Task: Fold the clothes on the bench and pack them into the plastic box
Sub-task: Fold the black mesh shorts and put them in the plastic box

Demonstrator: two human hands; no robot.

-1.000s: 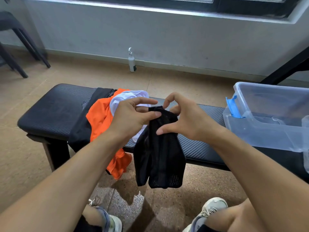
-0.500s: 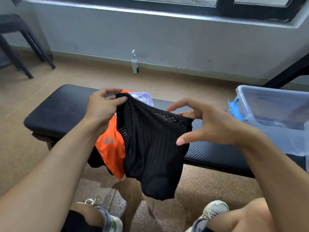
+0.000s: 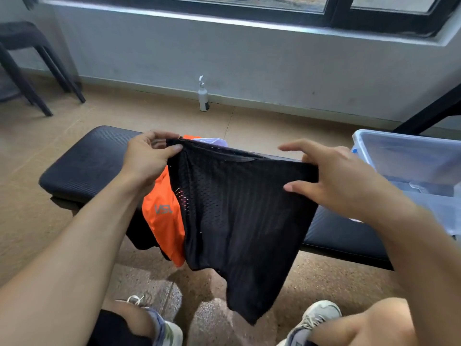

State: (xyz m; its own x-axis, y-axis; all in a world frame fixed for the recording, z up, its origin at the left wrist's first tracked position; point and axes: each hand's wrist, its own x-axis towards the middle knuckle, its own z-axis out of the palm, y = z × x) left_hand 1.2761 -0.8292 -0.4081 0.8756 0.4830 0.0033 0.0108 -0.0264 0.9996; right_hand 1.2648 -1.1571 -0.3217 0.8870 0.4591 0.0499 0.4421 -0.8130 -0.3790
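Left hand (image 3: 149, 158) pinches one end of the black mesh shorts (image 3: 237, 216) waistband; right hand (image 3: 336, 181) grips the other end, index finger extended. Shorts hang stretched between both hands, in front of the counter (image 3: 82, 168). Orange garment (image 3: 162, 216) lies just behind left hand; plastic box (image 3: 409, 158) beyond right hand. Risk: slippery mesh may slide from the right-hand grip, so the fold goes skewed.

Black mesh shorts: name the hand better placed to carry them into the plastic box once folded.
Right, probably. The right hand grips the black mesh shorts at the end nearest the plastic box; the left hand pinches the far corner, above the orange garment.
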